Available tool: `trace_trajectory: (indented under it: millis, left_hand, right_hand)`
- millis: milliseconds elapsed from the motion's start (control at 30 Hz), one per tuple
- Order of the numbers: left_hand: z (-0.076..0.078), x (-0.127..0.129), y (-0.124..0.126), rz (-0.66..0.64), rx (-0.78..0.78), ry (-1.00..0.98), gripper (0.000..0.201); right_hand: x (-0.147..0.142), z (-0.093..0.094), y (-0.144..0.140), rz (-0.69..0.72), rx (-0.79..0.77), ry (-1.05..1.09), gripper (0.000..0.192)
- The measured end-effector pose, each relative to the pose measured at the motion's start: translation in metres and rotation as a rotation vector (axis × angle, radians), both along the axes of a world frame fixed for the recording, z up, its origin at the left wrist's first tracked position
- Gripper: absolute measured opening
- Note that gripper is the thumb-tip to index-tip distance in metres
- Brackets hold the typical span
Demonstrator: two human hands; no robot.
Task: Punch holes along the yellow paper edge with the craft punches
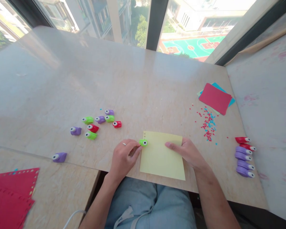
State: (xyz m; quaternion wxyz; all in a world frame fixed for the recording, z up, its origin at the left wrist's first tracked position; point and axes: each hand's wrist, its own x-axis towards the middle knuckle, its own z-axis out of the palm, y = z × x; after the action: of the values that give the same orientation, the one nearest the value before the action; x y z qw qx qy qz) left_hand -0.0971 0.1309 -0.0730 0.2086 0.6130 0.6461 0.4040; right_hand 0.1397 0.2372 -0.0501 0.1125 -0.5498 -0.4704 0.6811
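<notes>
A pale yellow sheet (162, 157) is lying on a beige marbled bench (133, 82), with a lime-green punch (143, 142) showing a black star on its white button at the sheet's edge. Green, purple and red punches (95, 122) are showing white eye-like buttons, while a red-and-purple row (245, 157) is sitting apart. Red and turquoise confetti (207, 124) is speckling the stone near red sheets (214, 98) over turquoise, and scallop-edged red paper (10, 194) is showing yellow dots.
</notes>
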Motion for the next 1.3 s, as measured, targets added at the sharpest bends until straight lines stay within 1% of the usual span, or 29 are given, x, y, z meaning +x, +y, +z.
trace_trajectory:
  millis: [167, 400, 833, 967, 1067, 1167, 1233, 1300]
  left_hand:
    - [0.0, 0.0, 0.0, 0.001, -0.003, -0.002, 0.007]
    - [0.001, 0.001, 0.0, 0.009, -0.002, 0.005, 0.01]
    - [0.0, 0.001, 0.0, 0.017, -0.007, 0.001, 0.006]
    - [0.004, -0.001, 0.0, 0.021, -0.033, -0.045, 0.011]
    - [0.011, -0.01, 0.004, 0.075, -0.087, -0.133, 0.018]
    - [0.019, -0.019, 0.014, 0.139, -0.206, -0.244, 0.034]
    - [0.024, -0.024, 0.022, 0.13, -0.314, -0.28, 0.044]
    - [0.027, -0.026, 0.029, 0.079, -0.427, -0.287, 0.05]
  right_hand:
    - [0.001, 0.0, 0.0, -0.003, -0.02, -0.007, 0.044]
    - [0.0, 0.003, 0.001, -0.003, -0.034, -0.008, 0.045]
    - [0.0, 0.0, 0.001, 0.004, 0.015, 0.0, 0.045]
    - [0.0, -0.001, 0.001, 0.012, 0.037, 0.002, 0.045]
    - [-0.001, 0.0, 0.001, 0.01, 0.043, 0.014, 0.044]
    - [-0.001, -0.001, 0.002, 0.027, 0.062, 0.021, 0.044]
    - [-0.001, -0.002, 0.002, 0.04, 0.075, 0.026, 0.044]
    - [-0.001, -0.003, 0.002, 0.049, 0.082, 0.039, 0.044]
